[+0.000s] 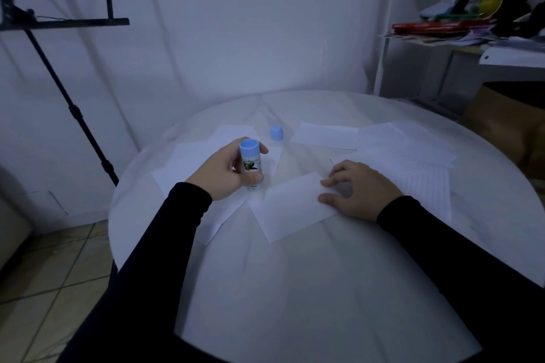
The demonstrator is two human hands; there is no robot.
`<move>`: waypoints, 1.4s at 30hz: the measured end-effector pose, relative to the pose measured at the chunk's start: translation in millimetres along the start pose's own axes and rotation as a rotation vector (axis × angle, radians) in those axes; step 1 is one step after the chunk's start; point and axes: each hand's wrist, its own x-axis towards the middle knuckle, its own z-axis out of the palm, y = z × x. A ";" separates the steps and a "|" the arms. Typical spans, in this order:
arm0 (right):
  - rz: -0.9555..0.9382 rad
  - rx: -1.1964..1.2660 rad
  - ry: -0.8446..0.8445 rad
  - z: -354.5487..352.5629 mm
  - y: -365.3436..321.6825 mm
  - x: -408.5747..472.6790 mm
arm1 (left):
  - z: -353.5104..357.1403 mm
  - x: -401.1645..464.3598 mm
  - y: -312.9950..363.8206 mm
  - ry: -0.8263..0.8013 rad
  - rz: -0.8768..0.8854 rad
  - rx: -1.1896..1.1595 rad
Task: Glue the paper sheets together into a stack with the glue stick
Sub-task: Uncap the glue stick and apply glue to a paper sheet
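One round table (295,289) covered in white cloth is seen from above. One blue-bodied glue stick (250,163) with a printed label is held upright in the left hand (224,177), the fingers curled round its barrel and the thumb laid across the lower part; its lower end is down at the papers, its blue end facing up. One small blue plastic cap (277,132) is stood on the table just beyond it, apart from the stick.

One white rectangular paper sheet (290,209) is laid slantwise at the near centre. Its right end is pressed down by the right hand (358,190), fingers spread and nearly straight, nothing gripped.

Under the left hand, overlapping white sheets (188,168) are spread; at least two edges are made out, the exact count cannot be told. One further white sheet (326,135) is laid flat at the far centre. At the right, a fanned pile of lined sheets (413,156) is noted, number not countable.

One black stand (73,109) is placed at the far left on the tiled floor; one white shelf (472,47) cluttered with items is set at the far right.
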 end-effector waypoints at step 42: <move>0.019 0.015 -0.006 -12.3 16.8 3.3 | 67.2 100.2 6.9 0.249 -0.245 -0.620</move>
